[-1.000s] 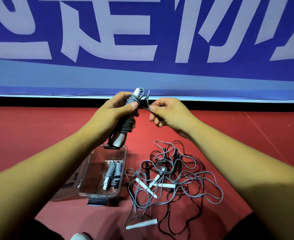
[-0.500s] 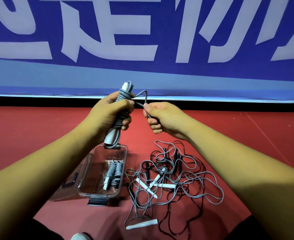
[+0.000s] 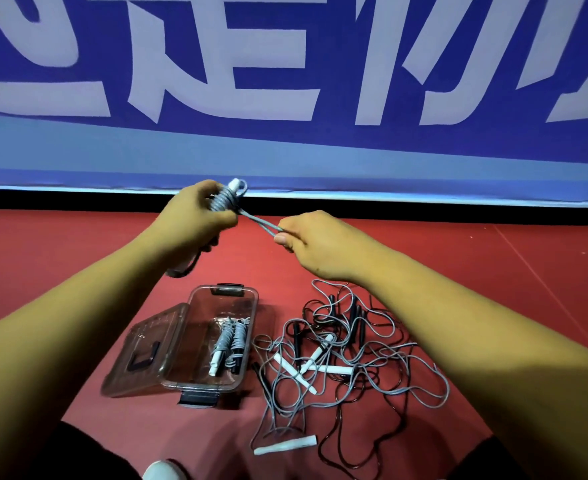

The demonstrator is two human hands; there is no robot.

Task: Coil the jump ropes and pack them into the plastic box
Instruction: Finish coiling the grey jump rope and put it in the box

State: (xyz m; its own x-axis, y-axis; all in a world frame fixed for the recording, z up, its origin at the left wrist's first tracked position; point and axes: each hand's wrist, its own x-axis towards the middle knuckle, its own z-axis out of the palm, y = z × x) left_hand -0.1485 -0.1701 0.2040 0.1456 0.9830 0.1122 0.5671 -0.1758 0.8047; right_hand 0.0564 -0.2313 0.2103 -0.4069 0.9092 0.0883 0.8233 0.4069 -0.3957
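My left hand grips a coiled grey jump rope with white handles, held up in front of me. My right hand pinches a loop of that rope's cord, which runs taut between the two hands. Below on the red floor stands an open clear plastic box, with two coiled ropes lying inside. Right of the box lies a tangled pile of grey and black jump ropes with white and black handles.
The box's clear lid lies open to the left, with a black handle on it. A loose white handle lies near my legs. A blue banner wall stands behind the red floor. A white shoe tip shows at the bottom.
My right hand has moved right and slightly down, drawing the loop of cord taut away from the coil. My left hand has tilted the coil.
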